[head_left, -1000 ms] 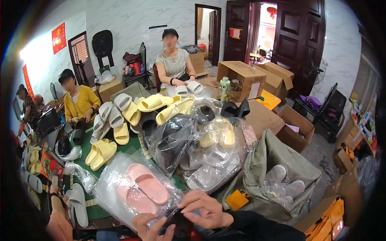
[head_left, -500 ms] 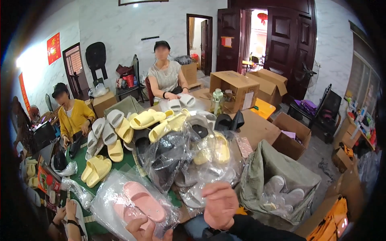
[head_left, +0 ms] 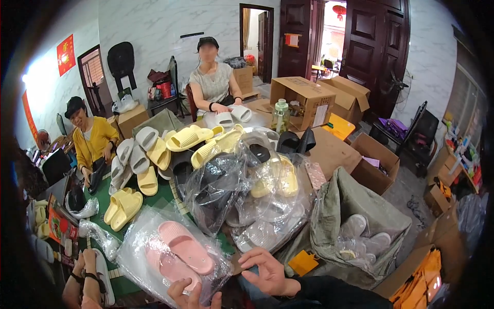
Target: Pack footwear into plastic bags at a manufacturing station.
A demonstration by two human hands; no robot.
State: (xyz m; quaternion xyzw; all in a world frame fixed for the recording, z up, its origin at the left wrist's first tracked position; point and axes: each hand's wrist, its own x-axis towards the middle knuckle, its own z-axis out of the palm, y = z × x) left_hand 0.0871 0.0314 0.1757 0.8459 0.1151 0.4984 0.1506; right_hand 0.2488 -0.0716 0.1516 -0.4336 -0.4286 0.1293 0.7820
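A pair of pink slide slippers (head_left: 188, 248) lies in a clear plastic bag (head_left: 135, 252) on the near part of the table. My left hand (head_left: 193, 294) comes in from the lower edge and grips the bag's near end by the slippers; part of this hand is cut off by the frame. To its right, my right hand (head_left: 268, 274) is raised with fingers apart and curved, holding nothing. It is close to the bag's right side. Beyond it, bagged grey slippers (head_left: 267, 232) and bagged black slippers (head_left: 211, 193) are piled up.
Yellow slippers (head_left: 123, 208) and grey slippers (head_left: 139, 157) lie on the green tabletop (head_left: 128, 294). A grey-green sack (head_left: 329, 226) holding bagged slippers stands right, beside an orange piece (head_left: 303, 262). Another person's hands (head_left: 87, 270) are at lower left; two co-workers sit across the table.
My right hand has moved down and slightly left, its fingers spreading. The orange piece shows more fully. My left hand stays at the bag. The co-worker in yellow has raised their head.
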